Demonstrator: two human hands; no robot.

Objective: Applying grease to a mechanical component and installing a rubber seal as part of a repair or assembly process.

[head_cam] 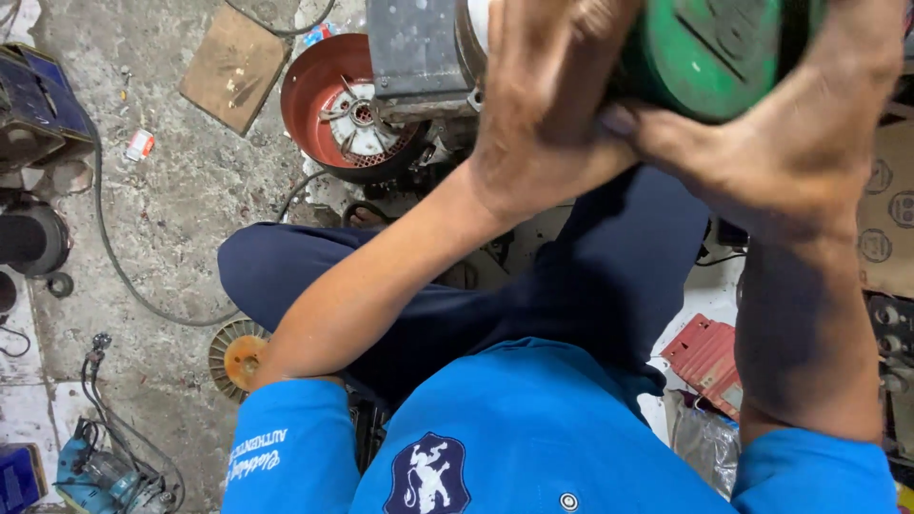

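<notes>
A small white-and-red packet [140, 145] lies on the concrete floor at upper left, near a black cable. At the right edge a brown cardboard carton [885, 214] shows round dark printed marks. Low on the right sits what may be a crumpled clear plastic bag [705, 443], beside a red ribbed piece.
</notes>
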